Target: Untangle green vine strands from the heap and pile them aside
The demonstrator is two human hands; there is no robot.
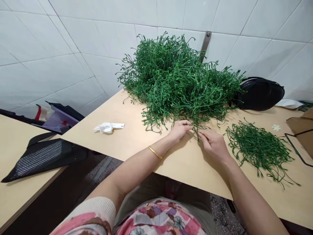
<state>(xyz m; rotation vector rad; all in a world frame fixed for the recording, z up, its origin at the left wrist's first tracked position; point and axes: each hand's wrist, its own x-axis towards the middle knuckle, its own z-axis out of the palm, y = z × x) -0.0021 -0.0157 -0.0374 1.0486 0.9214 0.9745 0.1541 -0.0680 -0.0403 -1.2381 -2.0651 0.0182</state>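
A big tangled heap of green artificial stems (176, 78) stands against the wall at the back of the table. At its front edge my left hand (181, 130), with a gold bangle on the wrist, pinches a thin green stem. Close on its right, my right hand (211, 142) has its fingertips closed on the lower part of green stems (196, 132). A small gap separates the two hands. To the right of my right hand lies a smaller, flatter pile of green stems (260, 148).
A crumpled white tissue (107, 127) lies on the table (97, 107) at left. Behind the small pile are a black pouch (261, 93) and a white flower (276, 127). Brown cardboard (302, 130) sits at far right. A black bag (46, 156) rests on the left table.
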